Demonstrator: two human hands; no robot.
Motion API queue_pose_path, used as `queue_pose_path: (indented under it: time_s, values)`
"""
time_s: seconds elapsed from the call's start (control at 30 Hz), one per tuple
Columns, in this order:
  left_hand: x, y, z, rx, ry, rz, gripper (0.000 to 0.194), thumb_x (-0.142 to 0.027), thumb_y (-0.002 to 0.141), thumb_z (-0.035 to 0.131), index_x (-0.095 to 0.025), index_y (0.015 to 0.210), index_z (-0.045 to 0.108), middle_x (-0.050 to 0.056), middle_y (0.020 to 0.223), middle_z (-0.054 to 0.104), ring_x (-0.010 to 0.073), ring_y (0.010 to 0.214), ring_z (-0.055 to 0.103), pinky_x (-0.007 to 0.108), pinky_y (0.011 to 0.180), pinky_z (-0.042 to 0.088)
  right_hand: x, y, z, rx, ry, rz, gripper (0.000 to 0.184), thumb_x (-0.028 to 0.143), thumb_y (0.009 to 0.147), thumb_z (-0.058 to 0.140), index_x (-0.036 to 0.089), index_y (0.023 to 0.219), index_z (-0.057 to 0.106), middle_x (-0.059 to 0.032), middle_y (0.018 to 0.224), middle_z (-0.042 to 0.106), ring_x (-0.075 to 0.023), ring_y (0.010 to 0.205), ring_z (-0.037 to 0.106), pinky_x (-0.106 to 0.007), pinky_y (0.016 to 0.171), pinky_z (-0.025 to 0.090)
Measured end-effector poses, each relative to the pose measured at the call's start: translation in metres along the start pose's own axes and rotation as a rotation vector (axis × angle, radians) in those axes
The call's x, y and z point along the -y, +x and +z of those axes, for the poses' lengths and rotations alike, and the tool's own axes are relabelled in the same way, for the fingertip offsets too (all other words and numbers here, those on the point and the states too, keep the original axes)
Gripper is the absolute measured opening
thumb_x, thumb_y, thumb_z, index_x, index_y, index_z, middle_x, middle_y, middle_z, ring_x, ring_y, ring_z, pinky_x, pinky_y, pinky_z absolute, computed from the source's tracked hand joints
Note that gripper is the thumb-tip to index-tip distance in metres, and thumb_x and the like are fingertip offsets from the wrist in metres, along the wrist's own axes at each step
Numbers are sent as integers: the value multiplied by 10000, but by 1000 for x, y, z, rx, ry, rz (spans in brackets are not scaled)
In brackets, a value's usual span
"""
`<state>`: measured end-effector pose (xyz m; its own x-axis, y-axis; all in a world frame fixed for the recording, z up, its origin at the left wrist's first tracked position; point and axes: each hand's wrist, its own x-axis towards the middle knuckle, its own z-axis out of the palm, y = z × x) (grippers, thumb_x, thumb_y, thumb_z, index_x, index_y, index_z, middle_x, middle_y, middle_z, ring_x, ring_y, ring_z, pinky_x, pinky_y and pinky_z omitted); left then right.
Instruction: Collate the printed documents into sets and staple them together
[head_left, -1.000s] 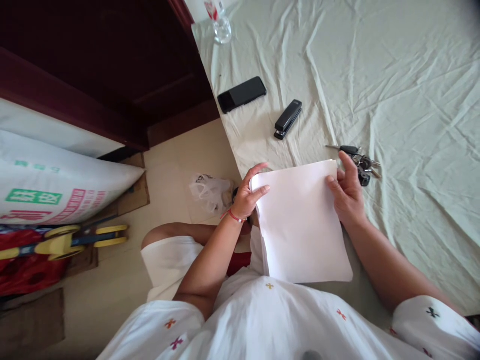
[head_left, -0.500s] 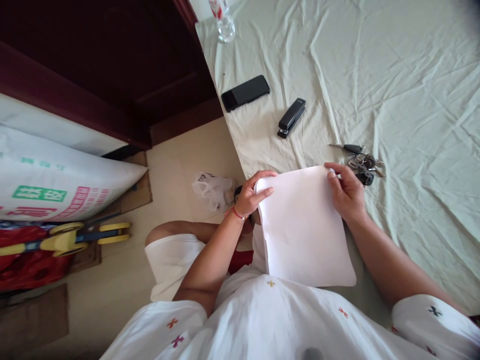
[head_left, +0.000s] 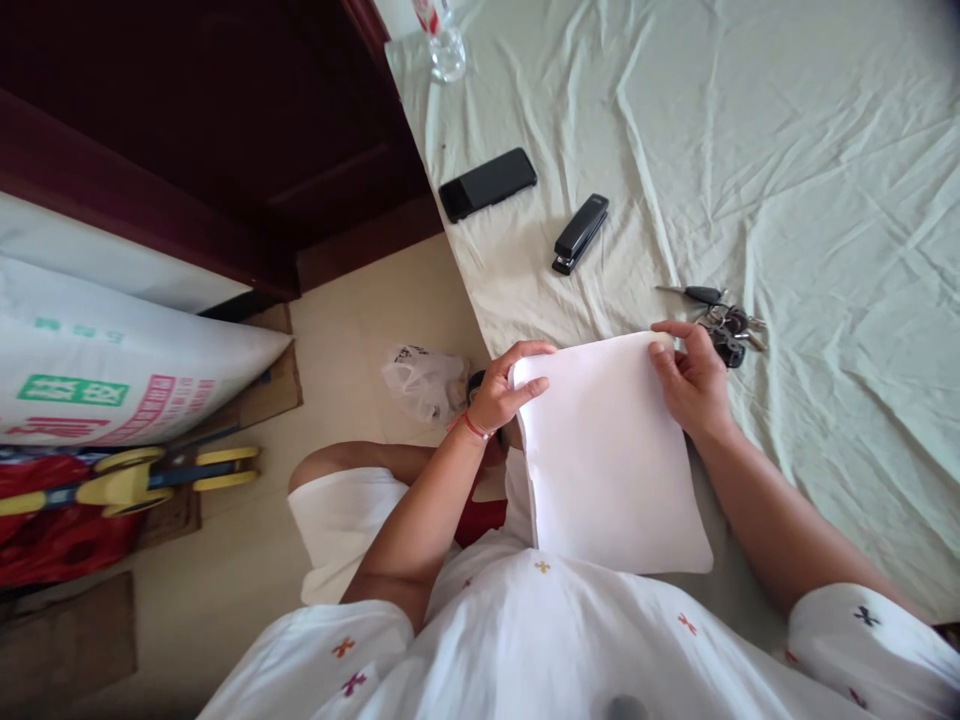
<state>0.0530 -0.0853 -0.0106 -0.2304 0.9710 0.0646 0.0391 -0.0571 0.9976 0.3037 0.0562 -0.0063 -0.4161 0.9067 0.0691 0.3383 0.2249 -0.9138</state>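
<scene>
A stack of white paper (head_left: 611, 460) lies close to my body, over the near edge of the cloth-covered table. My left hand (head_left: 510, 385) is closed on its far left corner, thumb on top and fingers at the edge and beneath. At the far right corner my right hand (head_left: 694, 380) pinches the sheets between thumb and index finger. Just beyond that hand rests a bunch of keys (head_left: 727, 330). A black stapler (head_left: 580, 234) lies farther off on the cloth.
A black phone (head_left: 488, 184) lies near the table's left edge, and a clear plastic bottle (head_left: 448, 52) stands at the far left corner. On the floor are a crumpled plastic bag (head_left: 426, 382), a yellow-wheeled toy (head_left: 127, 480) and a large white sack (head_left: 112, 350).
My right thumb has shifted slightly to the left on the paper's corner. My left hand and the stack stay nearly where they were; the view has moved a little.
</scene>
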Motion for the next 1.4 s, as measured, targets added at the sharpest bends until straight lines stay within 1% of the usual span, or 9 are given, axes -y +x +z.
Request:
queue_pose_path:
  time_s: [0.1, 0.2, 0.27, 0.43, 0.6, 0.87, 1.03, 1.23, 1.4]
  values:
    - [-2, 1, 0, -9, 22, 16, 431, -414, 851, 791, -238, 1241, 738, 81, 1241, 716, 244, 1140, 655, 358, 1023, 493, 1, -2, 1, 28, 106, 130, 402, 601, 974, 605, 293, 1232, 614, -11, 788, 598, -146, 522, 467, -310, 462, 383]
    - [-4, 1, 0, 2, 20, -1, 465, -415, 852, 791, -236, 1279, 746, 89, 1288, 721, 256, 1180, 655, 366, 1050, 490, 1, -1, 0, 27, 88, 62, 447, 578, 967, 621, 303, 1319, 594, -75, 1077, 684, -155, 611, 548, -330, 513, 448]
    - [-4, 1, 0, 4, 6, -32, 455, -419, 848, 794, -232, 1261, 759, 86, 1230, 740, 238, 1097, 676, 341, 979, 514, -1, 0, 0, 26, 23, -16, 460, 558, 967, 624, 307, 1352, 599, -107, 1295, 649, -190, 762, 626, -355, 594, 511]
    - [-4, 1, 3, -30, 5, -45, 405, -417, 845, 794, -223, 1201, 780, 74, 1111, 753, 196, 950, 671, 293, 860, 518, -3, 0, -1, 53, 34, 56, 437, 566, 985, 594, 301, 1332, 621, -95, 1178, 698, -195, 755, 637, -360, 613, 533]
    - [-5, 2, 2, -22, 20, -56, 393, -424, 849, 786, -228, 1190, 778, 65, 1084, 740, 174, 871, 647, 276, 800, 504, 0, 4, -4, 70, 15, -11, 481, 554, 985, 589, 356, 1423, 581, -92, 1360, 638, -211, 843, 664, -401, 692, 570]
    - [-4, 1, -1, 21, -35, -34, 382, -395, 841, 802, -244, 1191, 776, 55, 1055, 725, 154, 829, 619, 261, 761, 480, 27, 33, -19, 335, -286, -187, 416, 515, 1009, 555, 307, 1329, 721, -125, 1424, 615, -306, 1185, 671, -471, 924, 589]
    - [-2, 0, -1, 9, -81, -37, 391, -411, 839, 806, -247, 1193, 773, 50, 1048, 717, 151, 823, 606, 256, 748, 462, 40, 45, -27, 481, -397, -285, 391, 457, 1038, 477, 291, 1235, 771, -110, 1354, 676, -302, 1116, 718, -508, 1008, 567]
    - [0, 1, 2, -39, -150, -122, 332, -455, 902, 740, -237, 1150, 777, 43, 1020, 720, 147, 816, 609, 264, 773, 464, 44, 41, -31, 484, -380, -194, 377, 436, 1025, 487, 275, 1224, 763, -89, 1141, 749, -273, 928, 737, -458, 868, 594]
    - [3, 2, 5, -137, -257, -190, 390, -464, 866, 762, -260, 1198, 742, 35, 1043, 698, 157, 846, 614, 272, 797, 479, 30, 27, -26, 288, -15, 143, 479, 532, 935, 678, 316, 1362, 663, -71, 1113, 759, -233, 785, 728, -379, 646, 603]
